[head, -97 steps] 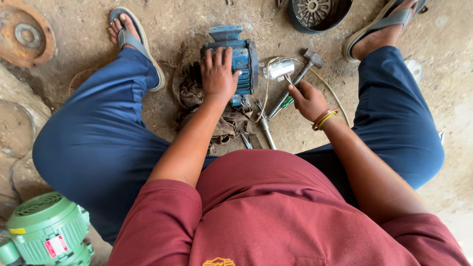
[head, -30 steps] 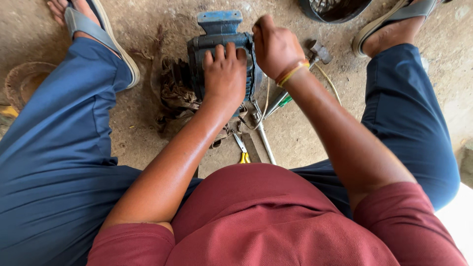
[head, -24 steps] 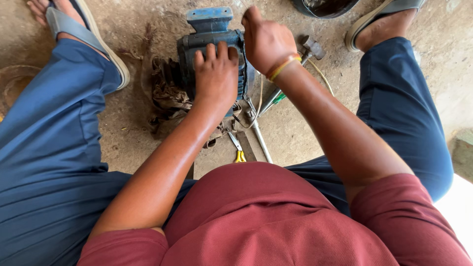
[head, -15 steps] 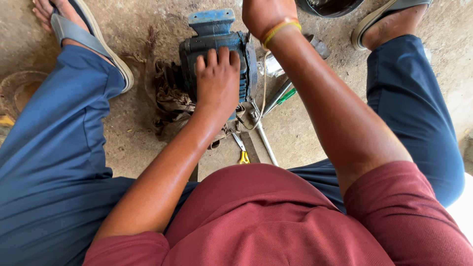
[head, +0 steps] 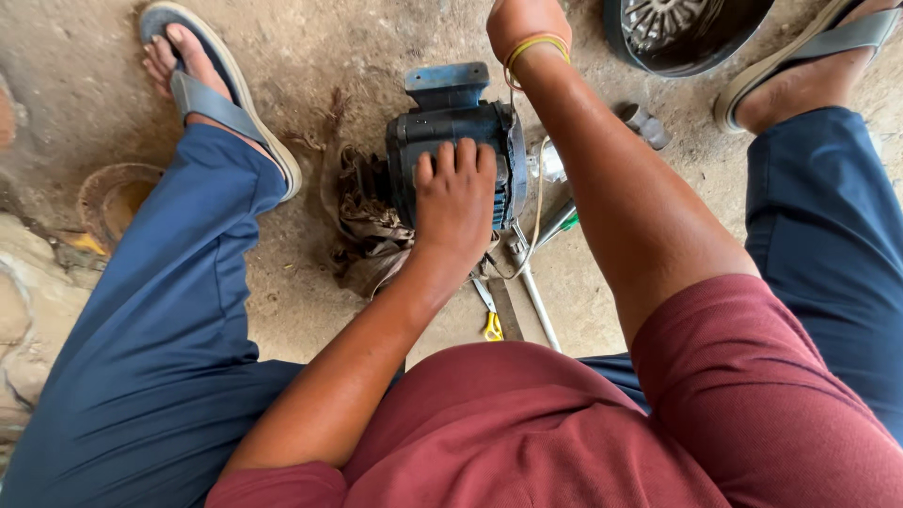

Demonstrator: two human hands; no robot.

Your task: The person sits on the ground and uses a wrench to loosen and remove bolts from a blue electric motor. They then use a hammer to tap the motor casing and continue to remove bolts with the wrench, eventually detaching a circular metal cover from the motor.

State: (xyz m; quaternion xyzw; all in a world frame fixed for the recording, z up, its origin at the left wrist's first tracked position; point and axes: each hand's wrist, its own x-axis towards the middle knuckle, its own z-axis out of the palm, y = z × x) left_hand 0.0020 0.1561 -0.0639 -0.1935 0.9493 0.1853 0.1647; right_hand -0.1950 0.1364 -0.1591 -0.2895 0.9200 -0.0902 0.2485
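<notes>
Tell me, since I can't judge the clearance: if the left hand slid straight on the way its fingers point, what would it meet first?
The left hand lies flat on the dark motor housing, fingers pointing away from the person. Going straight on, it would probably meet the blue bracket at the motor's far end first, though depth is hard to judge.

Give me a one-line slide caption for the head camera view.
Left hand pressed flat on a dark motor; right hand raised beyond it.

Left hand (head: 454, 198) lies palm down, fingers spread forward; right hand (head: 523, 23) reaches far ahead, arm outstretched, partly cut off.
</notes>
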